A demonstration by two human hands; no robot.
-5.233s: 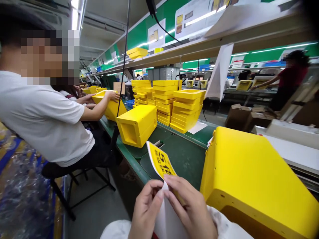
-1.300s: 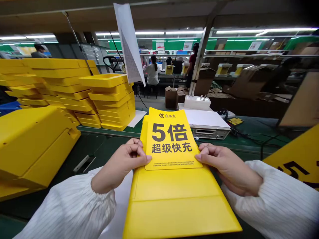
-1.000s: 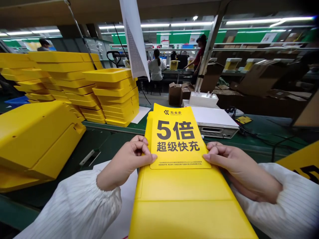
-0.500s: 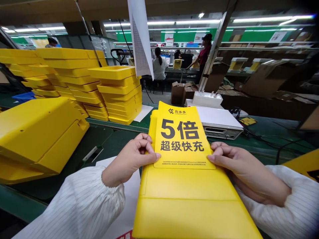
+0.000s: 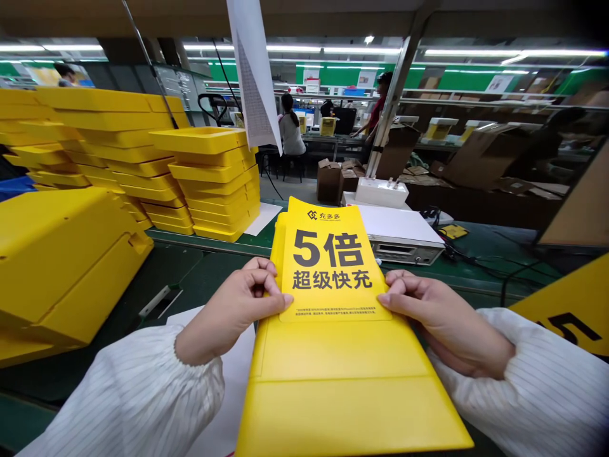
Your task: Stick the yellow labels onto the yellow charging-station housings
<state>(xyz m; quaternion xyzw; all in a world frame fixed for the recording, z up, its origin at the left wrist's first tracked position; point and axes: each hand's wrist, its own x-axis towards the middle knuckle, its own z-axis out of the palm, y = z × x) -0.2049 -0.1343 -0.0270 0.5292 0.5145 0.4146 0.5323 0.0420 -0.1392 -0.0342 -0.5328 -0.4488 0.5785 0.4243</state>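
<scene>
A yellow sticker [image 5: 333,295] with large black characters lies over the upper part of a yellow plastic housing [image 5: 345,352] in front of me. Its lower edge rests along the housing's face, while the top edge curls away slightly. My left hand [image 5: 226,311] pinches the sticker's left edge near the lower corner, thumb on top and fingers curled. At the opposite edge, my right hand [image 5: 440,320] holds it the same way, its thumb by the lower right corner. How firmly the sticker adheres cannot be seen.
Stacks of yellow plastic trays [image 5: 214,184] stand at the back left, behind another yellow housing [image 5: 66,266]. A white-topped instrument [image 5: 399,235] with cables sits beyond my right hand. Paper [image 5: 223,387] lies under my left forearm. A hanging sheet [image 5: 254,76] dangles ahead; people work farther back.
My view has turned slightly right, so the surroundings appear farther left. Both hands keep their pinch on the sticker's edges, and its place on the housing looks nearly the same.
</scene>
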